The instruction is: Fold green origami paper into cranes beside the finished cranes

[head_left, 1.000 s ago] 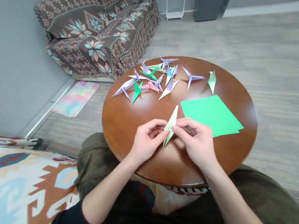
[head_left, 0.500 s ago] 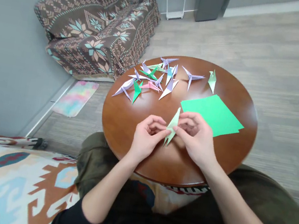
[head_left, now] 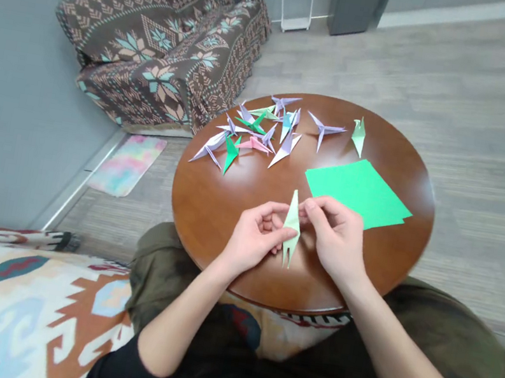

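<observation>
A pale green folded paper (head_left: 292, 221), long and narrow with a split lower end, stands upright over the near part of the table. My left hand (head_left: 257, 235) is closed on it, thumb flat across the front and fingers behind. From the other side my right hand (head_left: 336, 235) pinches, its thumb against the index finger and its fingertips at the paper's right edge. Part of those fingertips is hidden behind the paper. Just beyond my right hand lie green paper sheets (head_left: 359, 191), stacked slightly askew.
Several folded paper cranes in purple, green and pink (head_left: 253, 144) cluster at the table's far left. A purple crane (head_left: 324, 131) and a pale green crane (head_left: 359, 136) sit farther right. The round brown table (head_left: 210, 208) stands over my knees; a patterned sofa (head_left: 158, 57) is beyond.
The folded paper has turned from a slant to nearly upright and come slightly nearer me. My right thumb has moved off its front face onto my index finger.
</observation>
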`<action>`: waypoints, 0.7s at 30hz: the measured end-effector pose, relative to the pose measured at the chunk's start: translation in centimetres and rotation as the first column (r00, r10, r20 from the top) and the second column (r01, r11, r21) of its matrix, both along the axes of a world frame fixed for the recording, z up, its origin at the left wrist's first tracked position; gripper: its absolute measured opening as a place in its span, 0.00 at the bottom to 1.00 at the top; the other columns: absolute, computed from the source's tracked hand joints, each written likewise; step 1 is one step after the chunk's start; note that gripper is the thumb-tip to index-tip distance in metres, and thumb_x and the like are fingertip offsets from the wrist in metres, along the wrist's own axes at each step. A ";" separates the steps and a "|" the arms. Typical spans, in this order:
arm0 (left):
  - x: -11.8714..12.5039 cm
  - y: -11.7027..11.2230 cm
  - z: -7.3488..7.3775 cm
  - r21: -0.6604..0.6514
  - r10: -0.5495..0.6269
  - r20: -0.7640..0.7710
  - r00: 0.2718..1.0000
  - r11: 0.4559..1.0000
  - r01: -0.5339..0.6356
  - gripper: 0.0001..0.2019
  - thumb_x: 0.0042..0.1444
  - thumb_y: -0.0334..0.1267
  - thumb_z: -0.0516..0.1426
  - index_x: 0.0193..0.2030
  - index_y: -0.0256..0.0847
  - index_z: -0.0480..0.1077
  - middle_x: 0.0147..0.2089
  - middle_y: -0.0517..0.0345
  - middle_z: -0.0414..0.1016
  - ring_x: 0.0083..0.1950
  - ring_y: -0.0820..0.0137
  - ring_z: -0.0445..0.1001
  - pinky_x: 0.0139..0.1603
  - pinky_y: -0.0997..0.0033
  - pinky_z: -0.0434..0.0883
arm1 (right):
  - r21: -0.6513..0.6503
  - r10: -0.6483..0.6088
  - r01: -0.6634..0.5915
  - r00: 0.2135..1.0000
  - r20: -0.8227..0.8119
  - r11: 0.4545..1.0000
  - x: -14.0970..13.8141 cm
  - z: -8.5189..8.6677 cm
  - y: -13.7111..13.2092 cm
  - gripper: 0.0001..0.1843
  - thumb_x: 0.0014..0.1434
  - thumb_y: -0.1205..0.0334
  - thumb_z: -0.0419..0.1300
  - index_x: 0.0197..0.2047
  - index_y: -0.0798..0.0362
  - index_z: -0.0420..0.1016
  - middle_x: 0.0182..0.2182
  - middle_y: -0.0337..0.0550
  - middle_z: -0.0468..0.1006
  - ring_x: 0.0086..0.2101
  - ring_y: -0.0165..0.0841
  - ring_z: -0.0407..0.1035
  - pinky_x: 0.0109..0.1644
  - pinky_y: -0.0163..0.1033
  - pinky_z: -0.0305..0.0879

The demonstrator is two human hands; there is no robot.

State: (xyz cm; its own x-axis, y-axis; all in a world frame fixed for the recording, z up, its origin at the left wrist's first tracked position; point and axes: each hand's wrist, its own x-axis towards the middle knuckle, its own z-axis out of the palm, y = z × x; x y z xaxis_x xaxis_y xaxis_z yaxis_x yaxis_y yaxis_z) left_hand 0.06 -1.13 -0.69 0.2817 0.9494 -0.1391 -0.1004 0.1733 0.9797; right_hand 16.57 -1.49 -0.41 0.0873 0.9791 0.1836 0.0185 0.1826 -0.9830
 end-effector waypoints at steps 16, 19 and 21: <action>-0.7 0.1 -0.5 0.245 0.241 0.010 0.971 0.940 -0.236 0.13 0.50 0.43 0.73 0.36 0.38 0.78 0.35 0.58 0.78 0.37 0.71 0.78 0.44 0.72 0.75 | 0.053 0.239 -0.239 0.971 0.001 0.970 0.5 0.0 0.1 0.14 0.59 0.52 0.72 0.28 0.52 0.79 0.33 0.44 0.82 0.35 0.37 0.76 0.42 0.43 0.71; -0.6 0.1 -1.0 0.212 0.227 0.084 0.970 0.947 -0.240 0.16 0.52 0.42 0.72 0.40 0.40 0.72 0.35 0.60 0.78 0.36 0.73 0.77 0.42 0.74 0.74 | -0.029 0.214 -0.218 0.972 -0.096 0.976 0.3 0.0 0.2 0.15 0.55 0.53 0.75 0.28 0.52 0.77 0.30 0.42 0.81 0.31 0.34 0.74 0.38 0.41 0.70; -0.6 0.2 -1.2 0.192 0.219 0.126 0.968 0.952 -0.240 0.21 0.52 0.41 0.72 0.45 0.43 0.67 0.34 0.63 0.77 0.33 0.74 0.76 0.39 0.76 0.73 | -0.082 0.187 -0.203 0.967 -0.173 0.976 0.3 0.0 0.2 0.17 0.50 0.56 0.78 0.33 0.51 0.74 0.28 0.38 0.81 0.29 0.32 0.74 0.36 0.39 0.69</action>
